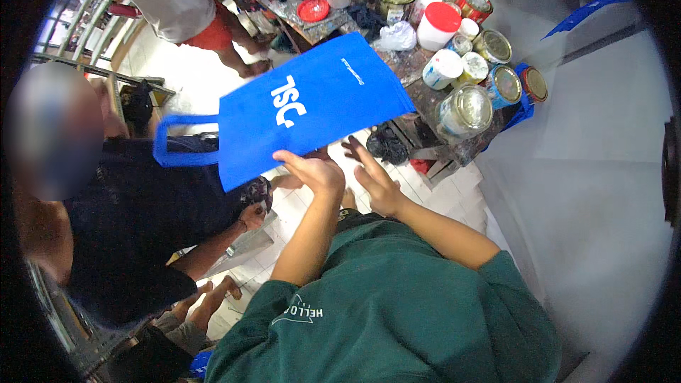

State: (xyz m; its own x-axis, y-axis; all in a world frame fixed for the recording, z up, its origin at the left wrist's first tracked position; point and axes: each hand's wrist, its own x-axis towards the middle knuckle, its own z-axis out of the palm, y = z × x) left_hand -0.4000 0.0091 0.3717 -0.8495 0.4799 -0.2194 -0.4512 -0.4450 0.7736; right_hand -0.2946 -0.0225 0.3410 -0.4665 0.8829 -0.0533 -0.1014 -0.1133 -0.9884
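- Blue fabric bag (312,103) hangs flat in the air in front of the person, above the tiled floor (301,209) and just short of a counter (411,71) crowded with paint tins (464,108).
- Left hand (316,170) touches the bag's lower edge, fingers curled as if pinching the cloth; whether that grip is fully closed I cannot tell, since the fingertips sit at the hem.
- Right hand (376,181) is open, fingers spread, just beside the same edge and holding nothing.
- Judging by its thin, creaseless sheet, the bag is light, soft and floppy, likely empty; it should not slip, and is best taken at the hem or by the loop.
- Long axis runs from lower left to upper right; the handle loop (174,143) trails to the left, the far corner points toward the tins.
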